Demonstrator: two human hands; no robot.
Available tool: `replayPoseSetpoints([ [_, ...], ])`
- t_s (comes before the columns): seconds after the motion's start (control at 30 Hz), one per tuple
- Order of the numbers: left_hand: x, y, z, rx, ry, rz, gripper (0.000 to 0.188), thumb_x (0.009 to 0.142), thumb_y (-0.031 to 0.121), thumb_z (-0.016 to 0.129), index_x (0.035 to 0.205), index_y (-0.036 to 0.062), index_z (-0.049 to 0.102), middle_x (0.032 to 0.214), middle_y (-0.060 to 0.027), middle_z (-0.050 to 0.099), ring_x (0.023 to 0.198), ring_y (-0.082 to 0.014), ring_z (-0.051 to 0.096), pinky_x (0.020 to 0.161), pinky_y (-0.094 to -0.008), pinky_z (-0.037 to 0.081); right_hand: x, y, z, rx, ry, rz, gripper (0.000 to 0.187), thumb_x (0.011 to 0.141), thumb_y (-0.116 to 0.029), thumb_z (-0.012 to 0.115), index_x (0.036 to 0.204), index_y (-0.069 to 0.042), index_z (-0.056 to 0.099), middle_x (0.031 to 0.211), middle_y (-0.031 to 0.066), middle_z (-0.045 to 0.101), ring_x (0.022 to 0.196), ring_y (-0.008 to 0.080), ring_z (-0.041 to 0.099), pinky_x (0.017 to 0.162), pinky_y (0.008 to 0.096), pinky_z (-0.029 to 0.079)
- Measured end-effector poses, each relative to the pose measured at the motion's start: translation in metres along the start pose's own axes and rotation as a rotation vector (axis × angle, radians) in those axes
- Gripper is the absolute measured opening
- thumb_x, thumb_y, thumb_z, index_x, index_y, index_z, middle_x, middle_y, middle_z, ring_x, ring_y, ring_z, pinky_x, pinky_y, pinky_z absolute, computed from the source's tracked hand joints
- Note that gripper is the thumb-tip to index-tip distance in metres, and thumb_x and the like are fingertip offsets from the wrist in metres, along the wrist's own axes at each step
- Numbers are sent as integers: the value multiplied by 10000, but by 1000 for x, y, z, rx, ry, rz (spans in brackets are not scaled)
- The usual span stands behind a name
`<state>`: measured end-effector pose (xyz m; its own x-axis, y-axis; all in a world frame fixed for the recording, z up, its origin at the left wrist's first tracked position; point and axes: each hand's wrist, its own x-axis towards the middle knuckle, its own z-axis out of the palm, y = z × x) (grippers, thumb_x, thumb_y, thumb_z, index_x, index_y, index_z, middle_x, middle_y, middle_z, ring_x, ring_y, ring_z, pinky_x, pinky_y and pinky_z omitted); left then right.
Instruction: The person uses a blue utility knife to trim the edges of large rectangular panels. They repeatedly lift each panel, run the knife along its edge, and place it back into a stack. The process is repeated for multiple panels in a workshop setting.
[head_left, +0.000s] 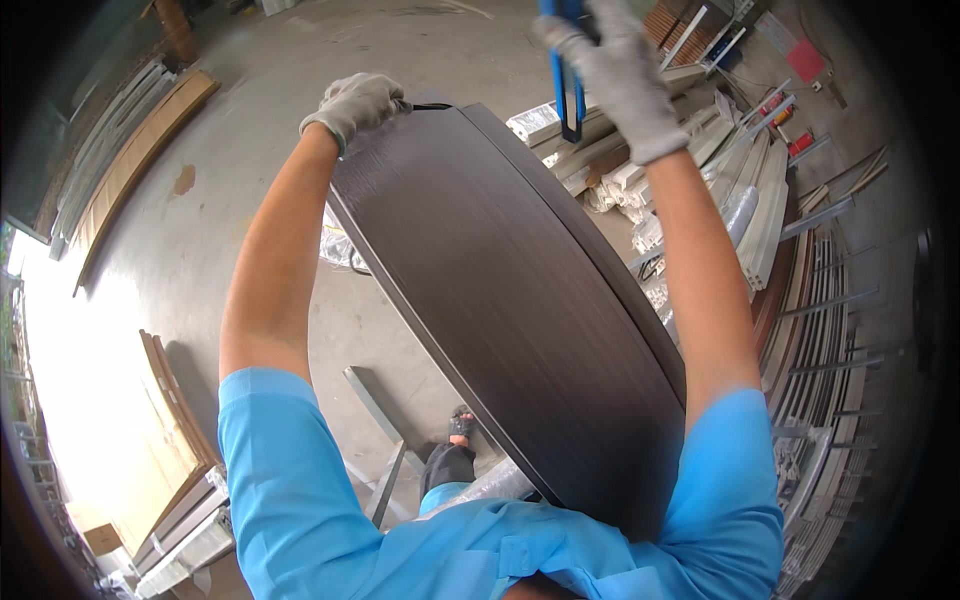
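Note:
A long dark brown wood-grain panel (pixel 500 280) slants away from my body, its near end against my shirt. My left hand (pixel 362 105), in a pale grey work glove, is closed over the panel's far left corner. A thin black strip (pixel 432 106) shows beside its fingers along the far end. Beyond the panel's right edge, my gloved right hand (pixel 630 85) is raised and slightly blurred. Its fingers close round a blue tool (pixel 568 95) with a long narrow frame and a dark lower end; the exact kind is unclear.
White plastic-looking profiles (pixel 625 180) lie bundled at the right, near a rack of long strips (pixel 825 330). Boards (pixel 150 170) lie at the far left, more panels (pixel 165 420) at the near left. A metal bar (pixel 375 400) stands near my foot (pixel 461 425).

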<state>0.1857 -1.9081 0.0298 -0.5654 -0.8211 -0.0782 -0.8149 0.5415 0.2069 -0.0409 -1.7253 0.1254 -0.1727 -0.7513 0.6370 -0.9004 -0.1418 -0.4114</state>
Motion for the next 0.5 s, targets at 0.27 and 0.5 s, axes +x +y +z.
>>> replayPoseSetpoints([
  [0.27,-28,-19,0,-310,74,57,414,928,493,663,1030,96,719,946,-95,702,963,-274,651,889,-421,481,-20,1,-24,787,30,317,333,944,-194,709,1178,-58,516,902,73,641,687,141,689,524,212,580],
  [0.5,-47,-7,-6,-441,144,112,308,936,359,680,1006,65,738,861,-78,698,861,-209,652,811,-360,503,-61,15,19,982,-169,500,204,967,-105,657,1007,-28,472,894,145,658,740,225,721,636,299,655],
])
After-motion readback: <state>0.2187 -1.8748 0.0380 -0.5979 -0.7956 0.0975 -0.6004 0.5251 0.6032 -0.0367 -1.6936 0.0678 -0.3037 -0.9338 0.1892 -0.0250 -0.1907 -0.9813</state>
